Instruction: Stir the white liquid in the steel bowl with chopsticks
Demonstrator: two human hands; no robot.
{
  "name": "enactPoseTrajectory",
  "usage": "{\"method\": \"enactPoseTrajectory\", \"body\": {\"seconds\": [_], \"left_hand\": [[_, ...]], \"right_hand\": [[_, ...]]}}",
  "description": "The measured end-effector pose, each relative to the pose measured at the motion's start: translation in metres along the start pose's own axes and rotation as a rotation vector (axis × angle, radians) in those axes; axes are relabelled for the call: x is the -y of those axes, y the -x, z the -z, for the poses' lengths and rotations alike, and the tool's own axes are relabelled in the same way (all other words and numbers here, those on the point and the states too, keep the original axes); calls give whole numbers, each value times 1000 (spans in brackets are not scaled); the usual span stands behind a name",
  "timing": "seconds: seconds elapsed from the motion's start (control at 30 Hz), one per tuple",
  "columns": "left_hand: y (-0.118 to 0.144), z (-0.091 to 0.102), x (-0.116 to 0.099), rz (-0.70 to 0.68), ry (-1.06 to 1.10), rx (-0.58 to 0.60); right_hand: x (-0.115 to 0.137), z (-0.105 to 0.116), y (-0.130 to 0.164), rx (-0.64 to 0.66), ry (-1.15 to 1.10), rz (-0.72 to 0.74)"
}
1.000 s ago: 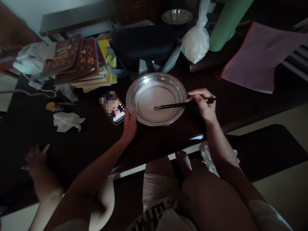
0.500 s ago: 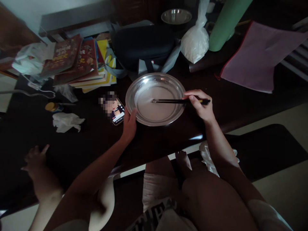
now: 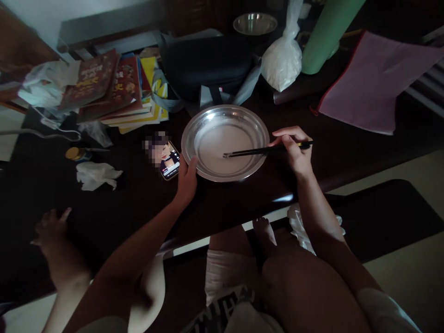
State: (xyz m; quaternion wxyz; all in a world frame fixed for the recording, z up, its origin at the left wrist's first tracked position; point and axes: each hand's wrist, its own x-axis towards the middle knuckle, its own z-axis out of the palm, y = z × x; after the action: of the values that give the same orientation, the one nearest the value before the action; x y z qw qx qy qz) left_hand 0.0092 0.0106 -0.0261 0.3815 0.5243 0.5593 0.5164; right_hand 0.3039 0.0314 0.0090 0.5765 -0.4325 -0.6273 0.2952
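A shiny round metal bowl (image 3: 258,159) stands on the dark table, holding a pale, milky liquid (image 3: 222,138). My left hand (image 3: 188,178) grips the bowl's left rim, thumb over the edge and the other fingers partly hidden outside. Black chopsticks (image 3: 255,151) lie pinched in my right hand (image 3: 294,148) at the bowl's right side. Their tips dip into the liquid near the middle of the bowl. Just left of my left hand lies a phone (image 3: 169,162) with its screen lit.
Books (image 3: 114,92), a black bag (image 3: 210,64) and a tied white plastic bag (image 3: 281,64) line the back. A green cylinder (image 3: 326,39) and pink cloth (image 3: 371,83) are at right. Crumpled tissue (image 3: 97,175) lies left, near another person's hand (image 3: 52,226).
My right hand has moved slightly right, and the chopstick tips have shifted a little right and toward me in the liquid. My left hand stays on the rim.
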Motion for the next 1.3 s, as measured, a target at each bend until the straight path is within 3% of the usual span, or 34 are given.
{"method": "enactPoseTrajectory", "body": {"seconds": [0.13,0.3,0.47,0.63,0.8,0.97,1.13,1.3], "left_hand": [[-1,0,3,-25,-11,12],[-1,1,2,-17,-26,11],[-1,0,0,-18,-26,-2],[0,0,0,1,4,-4],[0,-1,-3,19,6,-16],[0,-1,-3,11,10,-17],[0,-1,-5,13,8,-21],[0,-1,-5,25,4,-24]], "right_hand": [[0,-1,0,87,26,31],[-1,0,0,-29,28,18],[0,0,0,91,41,29],[-1,1,0,-12,52,46],[-2,0,0,83,50,40],[-2,0,0,-14,30,41],[-2,0,0,85,13,40],[-2,0,0,-16,11,54]]}}
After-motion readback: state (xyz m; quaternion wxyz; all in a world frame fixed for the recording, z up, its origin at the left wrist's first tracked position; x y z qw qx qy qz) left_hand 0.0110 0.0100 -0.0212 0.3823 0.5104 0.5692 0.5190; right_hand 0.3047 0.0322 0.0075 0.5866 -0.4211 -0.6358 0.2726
